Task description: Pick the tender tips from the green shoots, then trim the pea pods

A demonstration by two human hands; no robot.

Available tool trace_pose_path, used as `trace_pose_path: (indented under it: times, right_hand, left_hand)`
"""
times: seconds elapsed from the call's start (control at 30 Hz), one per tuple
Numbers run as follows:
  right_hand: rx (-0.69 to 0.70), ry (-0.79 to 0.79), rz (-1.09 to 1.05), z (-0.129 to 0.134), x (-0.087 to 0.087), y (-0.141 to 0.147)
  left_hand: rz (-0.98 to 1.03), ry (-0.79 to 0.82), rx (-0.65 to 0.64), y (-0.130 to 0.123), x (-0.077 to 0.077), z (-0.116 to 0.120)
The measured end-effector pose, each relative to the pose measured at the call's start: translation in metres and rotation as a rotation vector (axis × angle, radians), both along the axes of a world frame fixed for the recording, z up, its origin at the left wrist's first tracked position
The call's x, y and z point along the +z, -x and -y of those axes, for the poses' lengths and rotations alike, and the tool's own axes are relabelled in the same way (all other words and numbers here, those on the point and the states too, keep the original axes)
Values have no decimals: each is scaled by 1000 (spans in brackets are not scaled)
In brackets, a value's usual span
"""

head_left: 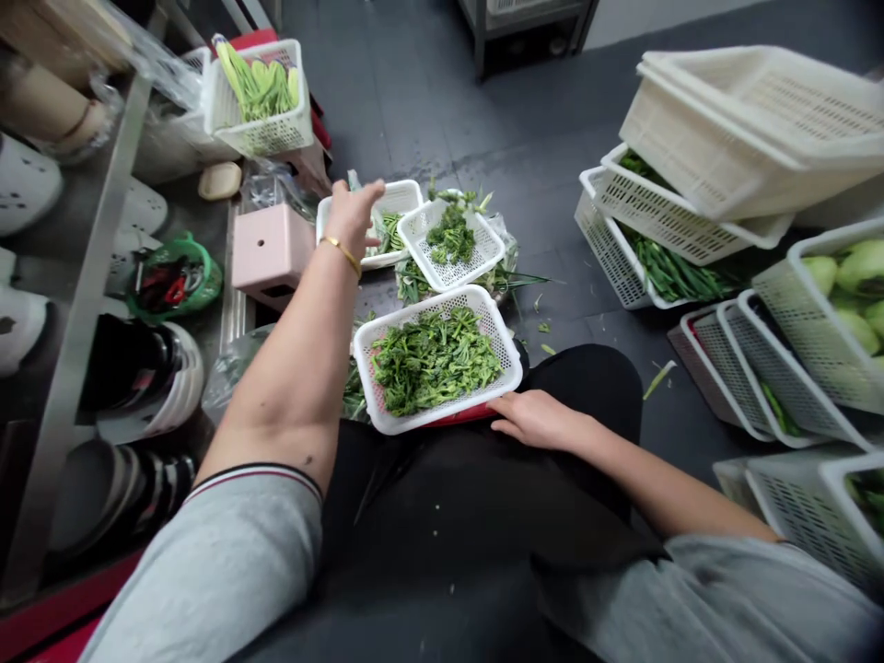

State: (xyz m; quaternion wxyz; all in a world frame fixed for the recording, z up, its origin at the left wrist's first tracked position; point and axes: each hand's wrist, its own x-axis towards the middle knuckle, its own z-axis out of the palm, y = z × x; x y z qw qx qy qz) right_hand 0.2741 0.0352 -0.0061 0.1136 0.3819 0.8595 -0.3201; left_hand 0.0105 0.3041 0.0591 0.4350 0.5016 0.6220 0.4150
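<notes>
Grey sleeves and a dark apron fill the bottom edge of the view; the person sits low over a dark tiled floor (428, 101).

Stack of large cream baskets (746, 120): at the floor's right edge, the lower ones holding long green stalks; pale green gourds (853, 276) in a basket just beside them.

Basket of chopped greens (436, 357): white, perforated, long axis running left to right, resting at the near edge of the lap, directly ahead of both hands.

Far basket (387, 221): white, holding green stalks, beyond the chopped greens and up-left; a smaller basket (452, 244) with a clump of leafy greens lies just beside it on the right, overlapping its corner.

Basket of long pale stalks (259, 92): upper left, beside a metal shelf (75, 304) carrying shoes.

Pink box (273, 249): left of the far basket.

Left hand (352, 212): arm stretched forward, fingers loosely curled and part open, over the far basket's left rim; holds nothing visible, and contact with the rim cannot be told. Gold bangle at the wrist. This hand is the nearer to the far basket.

Right hand (535, 419): flat, fingers extended, empty, resting on the lap and touching the near right corner of the basket of chopped greens.
</notes>
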Motion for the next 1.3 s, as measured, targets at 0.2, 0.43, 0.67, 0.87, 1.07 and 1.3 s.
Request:
trace_pose_path:
  times: [0.2, 0.43, 0.67, 0.87, 1.07, 1.3]
  right_hand:
    - [-206, -170, -195, -58, 24, -10]
    - [-297, -174, -443, -84, 63, 17]
    - [-617, 41, -581, -64, 66, -43]
    - [-1125, -103, -587, -148, 1, -167]
    - [-1144, -72, 3, -271, -135, -227]
    - [-1034, 14, 171, -389, -289, -235]
  left_hand:
    - [119, 25, -48, 33, -44, 134]
    - [-113, -69, -225, 34, -69, 267]
    - [-151, -37, -121, 57, -55, 235]
    - [-127, 193, -123, 18, -63, 98]
    - [-251, 681, -3, -46, -143, -52]
    - [-275, 799, 115, -42, -244, -91]
